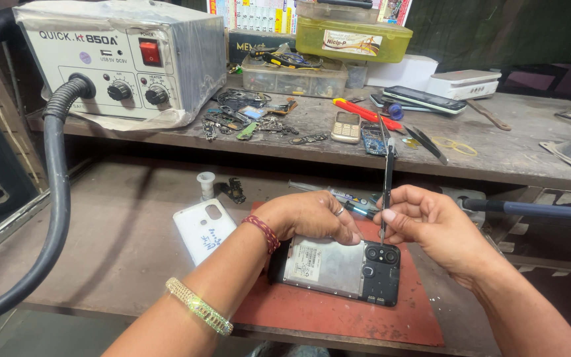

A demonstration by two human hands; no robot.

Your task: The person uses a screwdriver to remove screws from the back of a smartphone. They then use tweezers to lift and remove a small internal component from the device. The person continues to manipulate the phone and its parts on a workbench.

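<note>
the opened phone [338, 270] lies back-up on your red mat [338, 314], your left hand [312, 215] pressing its top edge, fingers curled. your right hand [431, 221] pinches a thin screwdriver [387, 178] upright over the camera corner, with the white back cover [203, 230] just left.

Bare forearms, no sleeves showing. Left hand [312, 215] wears a ring [340, 211], a red beaded bracelet [263, 233] at the wrist, plus a sparkly gold bangle [199, 306] (further up). Right hand [431, 228] wears nothing.

Phone [338, 268]: matt grey metal plate, glossy black plastic camera end. Mat [338, 311]: dull red rubber. Bench [120, 231]: rough worn wood.
</note>
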